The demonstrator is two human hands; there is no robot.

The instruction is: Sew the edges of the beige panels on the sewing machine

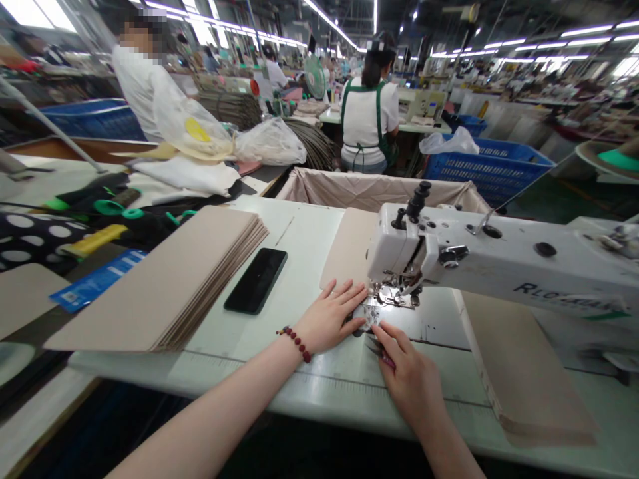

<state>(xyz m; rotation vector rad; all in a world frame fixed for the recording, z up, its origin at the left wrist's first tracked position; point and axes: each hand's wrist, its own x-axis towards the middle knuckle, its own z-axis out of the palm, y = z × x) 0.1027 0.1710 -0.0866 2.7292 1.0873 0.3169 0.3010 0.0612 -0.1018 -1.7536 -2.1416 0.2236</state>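
Note:
My left hand [327, 319], with a dark red bead bracelet [298, 344] at the wrist, lies flat beside the needle area of a white sewing machine [499, 256]. Its fingers are stretched out, the tips at the near edge of a beige panel [347, 246] that runs behind the machine head. Close to the presser foot [394, 296], my right hand [413, 376] is curled around small thread snips [387, 360]. Only a bit of their reddish-purple handle and dark blades shows. Its index finger touches near the metal needle plate [372, 316].
A stack of beige panels [164, 279] lies left, beside a black phone [256, 281]. More panels [519, 366] lie right, under the machine arm. Thread cones [112, 203] crowd the far left. Behind the table stand a cloth-lined bin [309, 186], a blue crate [492, 163] and co-workers.

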